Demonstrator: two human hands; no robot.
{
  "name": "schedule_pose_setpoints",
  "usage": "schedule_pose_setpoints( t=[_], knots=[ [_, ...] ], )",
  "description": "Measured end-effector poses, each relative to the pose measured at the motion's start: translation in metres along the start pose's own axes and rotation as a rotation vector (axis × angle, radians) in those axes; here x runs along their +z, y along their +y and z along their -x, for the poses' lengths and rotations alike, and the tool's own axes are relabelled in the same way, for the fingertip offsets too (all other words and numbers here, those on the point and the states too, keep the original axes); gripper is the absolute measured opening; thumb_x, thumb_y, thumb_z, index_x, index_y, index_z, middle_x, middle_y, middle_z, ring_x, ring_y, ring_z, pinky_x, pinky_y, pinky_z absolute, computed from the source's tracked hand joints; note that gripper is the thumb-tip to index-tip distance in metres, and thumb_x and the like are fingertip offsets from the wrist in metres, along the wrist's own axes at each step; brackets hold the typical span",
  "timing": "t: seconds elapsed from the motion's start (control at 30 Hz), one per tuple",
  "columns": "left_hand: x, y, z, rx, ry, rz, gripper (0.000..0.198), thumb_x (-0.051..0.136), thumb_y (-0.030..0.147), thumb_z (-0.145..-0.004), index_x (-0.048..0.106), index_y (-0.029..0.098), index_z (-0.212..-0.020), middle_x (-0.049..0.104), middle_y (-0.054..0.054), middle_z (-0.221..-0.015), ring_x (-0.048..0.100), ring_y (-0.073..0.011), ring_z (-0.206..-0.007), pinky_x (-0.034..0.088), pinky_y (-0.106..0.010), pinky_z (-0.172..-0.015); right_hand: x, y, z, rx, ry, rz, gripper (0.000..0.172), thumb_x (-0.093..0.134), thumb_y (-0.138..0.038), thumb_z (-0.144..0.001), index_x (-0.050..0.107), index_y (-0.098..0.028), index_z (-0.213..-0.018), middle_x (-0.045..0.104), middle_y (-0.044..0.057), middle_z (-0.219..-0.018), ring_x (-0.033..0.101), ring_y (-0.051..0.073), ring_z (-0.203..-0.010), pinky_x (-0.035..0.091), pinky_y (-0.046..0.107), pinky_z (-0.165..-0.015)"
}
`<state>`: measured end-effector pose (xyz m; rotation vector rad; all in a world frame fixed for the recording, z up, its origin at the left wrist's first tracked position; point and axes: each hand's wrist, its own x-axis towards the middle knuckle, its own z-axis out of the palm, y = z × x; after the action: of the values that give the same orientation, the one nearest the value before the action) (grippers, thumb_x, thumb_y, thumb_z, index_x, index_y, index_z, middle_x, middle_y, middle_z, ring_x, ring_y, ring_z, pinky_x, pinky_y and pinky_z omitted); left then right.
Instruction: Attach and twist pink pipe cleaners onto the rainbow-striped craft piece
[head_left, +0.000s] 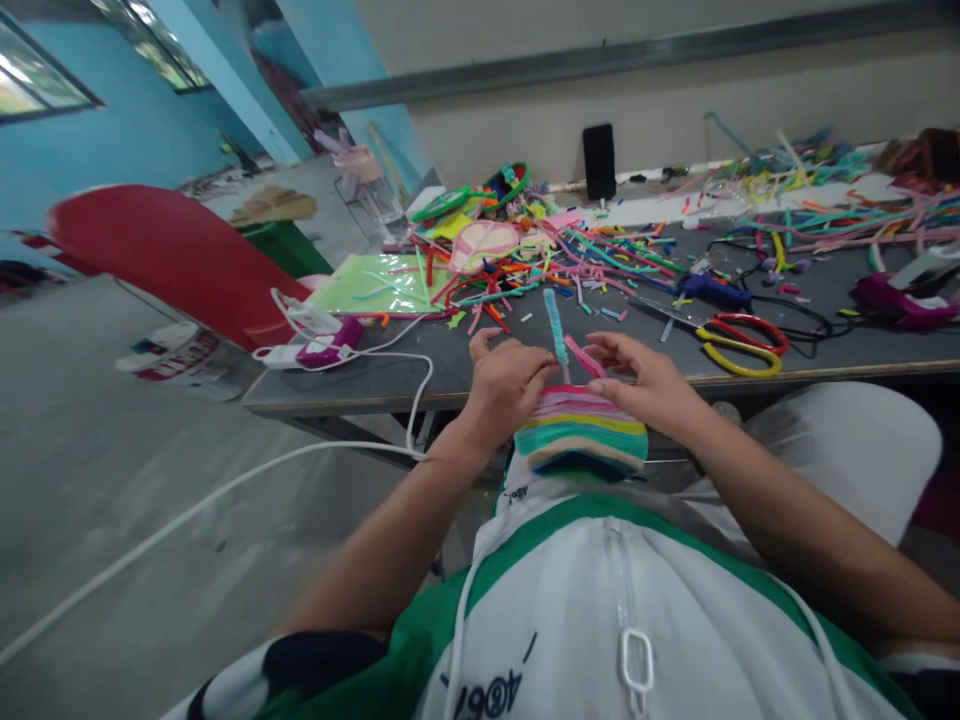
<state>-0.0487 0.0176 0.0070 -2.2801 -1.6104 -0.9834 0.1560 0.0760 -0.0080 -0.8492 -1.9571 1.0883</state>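
Note:
A striped panel of pipe cleaners (pixel 585 425) in pink, yellow, green, beige and dark blue rests against my lap at the table's front edge. My left hand (pixel 510 382) is closed at the panel's upper left edge, thumb and forefinger pinched together. A fuzzy light-blue pipe cleaner (pixel 554 325) stands up from the panel, just beside the left fingertips. My right hand (pixel 641 378) is curled at the upper right edge, its thumb against the panel and its fingers around the lower end of a bent pink pipe cleaner (pixel 583 357). The exact fingertip contact is partly hidden.
Red-and-yellow-handled scissors (pixel 742 345) and a blue glue gun (pixel 712 288) lie to the right. Cut pipe cleaners (pixel 592 255) litter the table. A phone (pixel 599 162) leans at the back. On the left are a purple-and-white power strip (pixel 330 343), a white cable (pixel 225 492) and a red chair (pixel 172 255).

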Motion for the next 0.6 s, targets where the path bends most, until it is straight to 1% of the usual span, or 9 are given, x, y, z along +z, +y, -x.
schedule_pose_setpoints(
  t=[0.07, 0.13, 0.2, 0.27, 0.37, 0.43, 0.5, 0.57, 0.6],
  knots=[
    [-0.013, 0.004, -0.008, 0.011, 0.037, 0.008, 0.015, 0.053, 0.023, -0.085, 0.068, 0.024, -0.083, 0.072, -0.001, -0.081, 0.063, -0.0185, -0.080, 0.021, -0.044, -0.106, -0.001, 0.000, 0.004, 0.098, -0.036, -0.344, 0.069, 0.078, -0.036, -0.062, 0.054, -0.026, -0.125, 0.065, 0.005, -0.118, 0.062, 0.021, -0.097, 0.047, 0.031, -0.079],
    [-0.022, 0.007, -0.014, 0.009, 0.051, 0.023, 0.015, 0.054, 0.022, -0.084, 0.069, 0.024, -0.082, 0.072, -0.001, -0.081, 0.064, -0.0190, -0.082, 0.019, -0.045, -0.107, 0.000, 0.001, 0.008, 0.183, -0.081, -0.473, 0.060, 0.079, -0.034, -0.059, 0.062, -0.023, -0.116, 0.069, 0.003, -0.108, 0.064, 0.020, -0.090, 0.048, 0.031, -0.077],
    [-0.027, 0.008, -0.019, -0.022, 0.050, 0.057, 0.015, 0.055, 0.024, -0.084, 0.070, 0.025, -0.081, 0.072, 0.000, -0.081, 0.064, -0.0192, -0.081, 0.019, -0.045, -0.108, -0.002, 0.002, 0.008, 0.218, -0.121, -0.464, 0.042, 0.077, -0.035, -0.060, 0.070, -0.019, -0.099, 0.072, 0.002, -0.090, 0.064, 0.019, -0.079, 0.048, 0.030, -0.074],
    [-0.032, 0.007, -0.023, -0.076, 0.087, 0.135, 0.015, 0.056, 0.028, -0.084, 0.070, 0.026, -0.089, 0.073, -0.001, -0.088, 0.065, -0.0195, -0.084, 0.023, -0.043, -0.107, -0.013, -0.003, 0.001, 0.224, -0.186, -0.432, 0.034, 0.076, -0.036, -0.060, 0.073, -0.016, -0.088, 0.072, 0.001, -0.077, 0.064, 0.018, -0.071, 0.048, 0.028, -0.068],
    [-0.048, 0.004, -0.028, -0.119, 0.244, 0.212, 0.037, 0.059, 0.032, -0.083, 0.061, 0.024, -0.118, 0.063, -0.008, -0.123, 0.058, -0.0239, -0.110, 0.029, -0.039, -0.104, -0.046, -0.022, -0.019, 0.236, -0.360, -0.311, 0.034, 0.078, -0.034, -0.056, 0.074, -0.015, -0.084, 0.071, 0.002, -0.073, 0.062, 0.017, -0.063, 0.047, 0.027, -0.059],
    [-0.062, 0.006, -0.031, -0.094, 0.271, 0.124, 0.047, 0.061, 0.033, -0.081, 0.055, 0.023, -0.127, 0.050, -0.010, -0.138, 0.041, -0.0278, -0.130, 0.025, -0.041, -0.107, -0.071, -0.041, -0.035, 0.250, -0.470, -0.132, 0.026, 0.079, -0.032, -0.053, 0.073, -0.015, -0.072, 0.069, 0.001, -0.064, 0.061, 0.015, -0.057, 0.044, 0.024, -0.054],
    [-0.072, 0.008, -0.032, -0.054, 0.157, 0.005, 0.037, 0.057, 0.033, -0.083, 0.061, 0.024, -0.119, 0.052, -0.009, -0.137, 0.033, -0.0295, -0.135, 0.017, -0.046, -0.109, -0.092, -0.060, -0.050, 0.248, -0.558, 0.011, 0.026, 0.080, -0.031, -0.051, 0.073, -0.015, -0.071, 0.069, 0.000, -0.064, 0.061, 0.014, -0.057, 0.044, 0.022, -0.054],
    [-0.075, 0.010, -0.031, -0.030, -0.023, -0.041, 0.024, 0.051, 0.031, -0.087, 0.068, 0.023, -0.103, 0.064, -0.008, -0.120, 0.042, -0.0294, -0.128, 0.016, -0.048, -0.108, -0.104, -0.075, -0.065, 0.274, -0.699, 0.153, 0.031, 0.081, -0.030, -0.051, 0.073, -0.015, -0.077, 0.071, 0.000, -0.068, 0.062, 0.013, -0.058, 0.044, 0.021, -0.054],
    [-0.073, 0.009, -0.030, -0.036, -0.122, -0.021, 0.023, 0.050, 0.030, -0.087, 0.070, 0.022, -0.095, 0.068, -0.007, -0.108, 0.051, -0.0283, -0.118, 0.020, -0.048, -0.106, -0.106, -0.080, -0.072, 0.273, -0.751, 0.222, 0.030, 0.081, -0.031, -0.052, 0.073, -0.015, -0.077, 0.071, 0.000, -0.068, 0.062, 0.013, -0.057, 0.043, 0.021, -0.053]
  ],
)
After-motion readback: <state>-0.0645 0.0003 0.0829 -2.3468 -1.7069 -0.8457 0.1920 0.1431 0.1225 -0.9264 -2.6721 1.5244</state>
